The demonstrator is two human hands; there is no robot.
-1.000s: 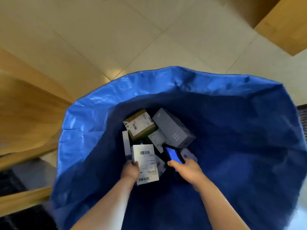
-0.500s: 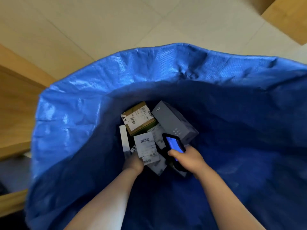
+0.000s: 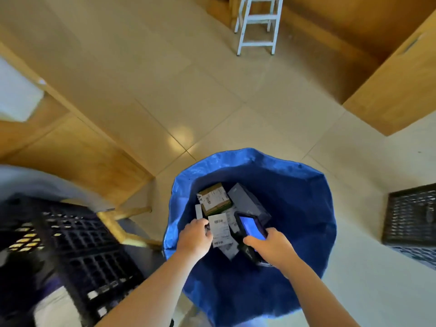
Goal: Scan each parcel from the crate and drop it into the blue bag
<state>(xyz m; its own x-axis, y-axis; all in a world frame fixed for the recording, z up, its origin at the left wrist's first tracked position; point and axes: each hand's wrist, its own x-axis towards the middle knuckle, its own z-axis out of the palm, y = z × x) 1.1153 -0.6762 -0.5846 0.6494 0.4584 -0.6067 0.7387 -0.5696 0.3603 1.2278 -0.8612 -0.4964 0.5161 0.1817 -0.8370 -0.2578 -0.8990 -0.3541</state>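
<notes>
- The left hand (image 3: pixel 194 239) hangs over the mouth of the blue bag (image 3: pixel 304 208), fingers curled at the left edge of a white-labelled parcel (image 3: pixel 220 230); whether it pinches the parcel or has just let it go, I cannot tell.
- The right hand (image 3: pixel 271 246) grips a handheld scanner (image 3: pixel 251 226) with a lit blue screen, just to the right of that parcel.
- Deeper in the bag lie a brown labelled box (image 3: pixel 214 198) toward the far-left side and a grey box (image 3: pixel 247 202) beside it.
- The step looks like the drop after a scan: best to release low and over the middle, so the parcel lands flat on the pile and not against the soft wall.
- Keep the scanner clear of the falling parcel, firmly held so it does not follow.
- The black crate (image 3: pixel 77 246) stands to the left of the bag, in easy reach for the next parcel.
</notes>
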